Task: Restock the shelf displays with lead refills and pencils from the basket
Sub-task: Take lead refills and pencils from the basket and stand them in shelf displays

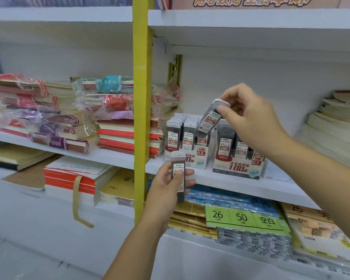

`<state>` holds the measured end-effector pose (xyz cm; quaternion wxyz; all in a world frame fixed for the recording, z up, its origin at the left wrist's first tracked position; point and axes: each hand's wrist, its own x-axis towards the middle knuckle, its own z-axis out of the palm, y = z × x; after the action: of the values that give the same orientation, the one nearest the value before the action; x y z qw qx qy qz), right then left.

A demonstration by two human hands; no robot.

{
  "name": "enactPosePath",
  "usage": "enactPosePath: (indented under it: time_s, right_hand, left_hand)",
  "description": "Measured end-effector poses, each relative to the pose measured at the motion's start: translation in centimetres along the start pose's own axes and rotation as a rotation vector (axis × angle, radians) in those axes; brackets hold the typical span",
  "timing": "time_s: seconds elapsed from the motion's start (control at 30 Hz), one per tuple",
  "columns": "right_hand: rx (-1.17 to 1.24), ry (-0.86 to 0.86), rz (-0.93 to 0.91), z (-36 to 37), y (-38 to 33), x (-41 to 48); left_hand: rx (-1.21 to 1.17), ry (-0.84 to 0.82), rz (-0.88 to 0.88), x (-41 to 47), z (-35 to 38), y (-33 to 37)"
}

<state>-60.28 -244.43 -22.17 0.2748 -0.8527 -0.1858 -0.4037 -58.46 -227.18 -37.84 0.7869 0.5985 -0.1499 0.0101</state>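
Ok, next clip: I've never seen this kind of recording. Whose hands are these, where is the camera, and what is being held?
No machine here: a person works with bare hands, and the one picture comes from a wide-angle camera worn on the head, looking forward and down at a white shop shelf. The right hand pinches a slim dark plastic lead-refill case with a white cap by its top, tilted above the white cardboard display box marked HB 0.5, which holds rows of like cases. The left hand grips a second dark refill case upright, lower down. Beside the first box stands a display box marked HB 0.7. Left of the yellow upright post lie stacks of red and purple notebooks.
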Motion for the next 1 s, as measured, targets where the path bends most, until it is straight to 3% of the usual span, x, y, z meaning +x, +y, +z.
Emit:
enactPosePath:
  time_s: [0.17, 0.47, 0.83, 1.0]
  right_hand:
    - [-0.172, -0.166, 0.002, 3.4, 0.1, 2.2]
    - [-0.088, -0.118, 0.067, 5.5, 0.3, 3.7]
    - [-0.188, -0.181, 0.065, 5.8, 1.0, 3.5]
    - [-0.532, -0.258, -0.027, 6.6, 1.3, 2.5]
  left_hand:
    - [-0.042, 0.07, 0.021, 0.4, -1.7, 0.1]
    - [-0.023, 0.054, 0.039, 0.6, -2.9, 0.4]
    - [-0.027, -0.002, 0.03, 0.2, -2.7, 1.1]
    - [-0.044, -0.012, 0.024, 0.0, -2.5, 1.4]
